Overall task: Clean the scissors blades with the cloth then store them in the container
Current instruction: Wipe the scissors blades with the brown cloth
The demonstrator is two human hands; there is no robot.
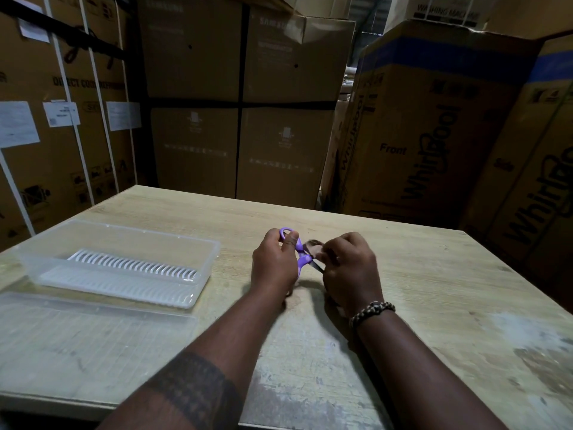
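Gripping scissors point(305, 259) by purple handles with curled fingers of left hand point(273, 265) | pinching cloth point(312, 246) round blades with right hand point(352, 274) (cloth mostly hidden) | held over desk point(428, 274) centre | clear container point(124, 232) well left, uncovered, lid point(93, 333) lying in front.

Looks like a warehouse or storeroom for household appliances, rather dim. Filled on three sides with tall cardboard cartons point(192, 57), stacked two high straight ahead and bound with black straps point(240, 102), with a faint "SAMSUNG" print near the top. On the left, tied with white bands point(99, 97), covered with pasted paper labels point(17, 122) and handling pictograms point(35, 195), and printed with "DIRECT COOL", then some unclear letters. On the right, printed with "Whirlpool" point(434, 147), "Front" and "Side", and higher up "WASHING MACHINE" point(446, 10). Furnished in front only with a plain, worn wooden table point(434, 290), pushed close to the stacks.
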